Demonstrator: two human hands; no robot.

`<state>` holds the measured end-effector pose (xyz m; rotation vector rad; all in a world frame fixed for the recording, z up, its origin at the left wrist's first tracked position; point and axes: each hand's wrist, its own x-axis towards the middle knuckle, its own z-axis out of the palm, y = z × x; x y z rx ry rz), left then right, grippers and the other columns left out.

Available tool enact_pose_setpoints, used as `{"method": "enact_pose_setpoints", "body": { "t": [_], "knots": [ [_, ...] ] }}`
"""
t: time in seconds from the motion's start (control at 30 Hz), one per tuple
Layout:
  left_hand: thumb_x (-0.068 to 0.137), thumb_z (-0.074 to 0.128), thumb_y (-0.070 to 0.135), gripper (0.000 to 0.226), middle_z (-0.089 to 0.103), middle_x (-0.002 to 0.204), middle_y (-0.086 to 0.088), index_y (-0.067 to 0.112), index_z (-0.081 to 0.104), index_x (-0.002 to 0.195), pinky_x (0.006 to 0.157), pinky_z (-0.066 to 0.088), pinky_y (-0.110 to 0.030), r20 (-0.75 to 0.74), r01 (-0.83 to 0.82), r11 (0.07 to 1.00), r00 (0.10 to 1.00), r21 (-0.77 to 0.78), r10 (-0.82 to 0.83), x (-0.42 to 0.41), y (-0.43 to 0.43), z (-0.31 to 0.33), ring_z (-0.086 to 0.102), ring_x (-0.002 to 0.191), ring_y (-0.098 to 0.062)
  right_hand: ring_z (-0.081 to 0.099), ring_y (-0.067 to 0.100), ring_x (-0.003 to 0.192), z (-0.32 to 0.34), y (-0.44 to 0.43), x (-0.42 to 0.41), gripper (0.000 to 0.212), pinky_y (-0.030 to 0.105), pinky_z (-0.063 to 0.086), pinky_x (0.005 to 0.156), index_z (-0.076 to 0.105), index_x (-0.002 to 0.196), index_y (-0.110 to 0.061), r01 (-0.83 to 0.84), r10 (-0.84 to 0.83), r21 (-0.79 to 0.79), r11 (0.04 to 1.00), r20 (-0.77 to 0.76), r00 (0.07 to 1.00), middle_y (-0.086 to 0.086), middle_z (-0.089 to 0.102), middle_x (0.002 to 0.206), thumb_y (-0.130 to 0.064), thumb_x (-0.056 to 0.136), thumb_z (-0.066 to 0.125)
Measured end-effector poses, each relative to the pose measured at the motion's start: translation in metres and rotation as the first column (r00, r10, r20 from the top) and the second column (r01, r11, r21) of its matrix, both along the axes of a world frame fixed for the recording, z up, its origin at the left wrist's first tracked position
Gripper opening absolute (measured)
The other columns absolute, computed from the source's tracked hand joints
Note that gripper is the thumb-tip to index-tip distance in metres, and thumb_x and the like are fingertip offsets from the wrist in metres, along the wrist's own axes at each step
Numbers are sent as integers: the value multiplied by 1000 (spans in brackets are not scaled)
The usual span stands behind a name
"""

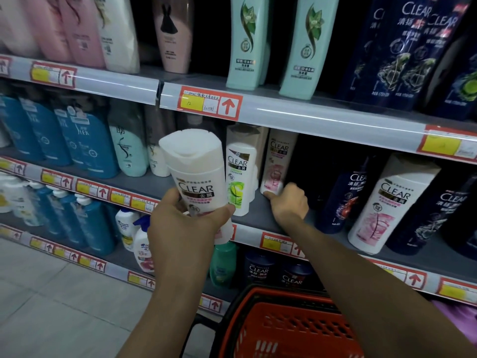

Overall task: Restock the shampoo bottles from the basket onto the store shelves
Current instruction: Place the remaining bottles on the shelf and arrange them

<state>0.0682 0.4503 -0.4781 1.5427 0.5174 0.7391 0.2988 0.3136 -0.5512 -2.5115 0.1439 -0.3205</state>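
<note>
My left hand (180, 228) grips a white Clear shampoo bottle (195, 174) with a pink label, held tilted in front of the middle shelf (260, 215). On that shelf my right hand (287, 202) holds the base of a second white and pink Clear bottle (280, 161), thumb against its bottom edge. This bottle stands upright, set back next to a white Clear bottle with a green label (240, 177). The red plastic basket (289, 329) sits below my arms at the bottom centre; its contents are not visible.
A dark gap lies to the right of my right hand on the middle shelf, then dark blue Clear bottles (343, 200) and a large white one (387, 202). Teal bottles (244, 40) stand on the shelf above. Blue bottles (85, 146) fill the left.
</note>
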Motion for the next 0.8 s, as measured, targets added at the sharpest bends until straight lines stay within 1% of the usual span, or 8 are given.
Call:
{"method": "enact_pose_setpoints", "body": {
  "t": [0.23,0.33,0.4,0.47,0.53,0.6,0.7,0.8],
  "knots": [
    [59,97,23,48,75,102,11,26,71,100,75,62,-43,-5,8,1000,1000,16,-8,1,0,-2,72,91,-16,67,35,103,12,-12,-21,43,35,52,73,63,115,-8,-44,44,64,997,-1,999,14,70,113,-37,86,78],
    [60,97,26,50,77,101,1,24,72,103,58,53,-34,0,28,1000,1000,8,-28,1,0,-3,67,76,-26,68,22,91,16,-45,-63,38,32,54,74,67,118,-20,-135,115,164,977,124,986,-1,72,97,-35,85,78],
    [62,97,28,49,77,101,-5,23,71,103,54,47,-30,10,42,999,999,15,-43,0,0,-4,60,69,-32,64,13,78,18,-78,-98,26,34,54,70,68,104,-24,-158,107,187,970,260,960,-8,66,83,-33,84,81],
    [62,97,28,49,76,100,-10,21,70,102,52,43,-28,8,44,999,999,23,-44,-2,-2,-6,63,74,-49,61,10,73,22,-116,-124,25,32,51,64,63,94,-25,-96,22,185,978,367,930,-9,62,81,-33,82,82],
    [60,98,30,51,76,99,-10,20,70,102,56,44,-33,2,37,999,999,24,-37,-4,-1,-9,66,83,-53,58,16,80,22,-148,-133,35,32,47,69,56,97,-22,24,-118,217,976,432,894,-5,57,91,-35,80,84],
    [58,98,32,53,76,97,-12,20,70,101,58,46,-40,-1,35,999,999,34,-35,-7,-6,-9,66,79,-49,57,25,94,20,-175,-129,48,38,47,78,52,106,-17,139,-241,258,956,420,875,0,53,104,-38,78,85],
    [59,98,30,53,76,100,-12,19,71,104,59,49,-40,10,41,998,999,40,-42,-12,-13,-7,68,89,-52,59,31,107,14,-192,-114,73,46,53,84,50,128,-9,222,-289,236,946,306,907,8,58,119,-45,75,86],
    [63,97,24,52,76,103,-13,18,71,107,54,45,-30,14,66,997,998,30,-66,-15,-20,-3,67,91,-54,67,28,96,14,-193,-104,50,39,53,71,61,119,-14,147,-189,197,969,216,958,5,72,113,-44,84,81]
  ]
}}
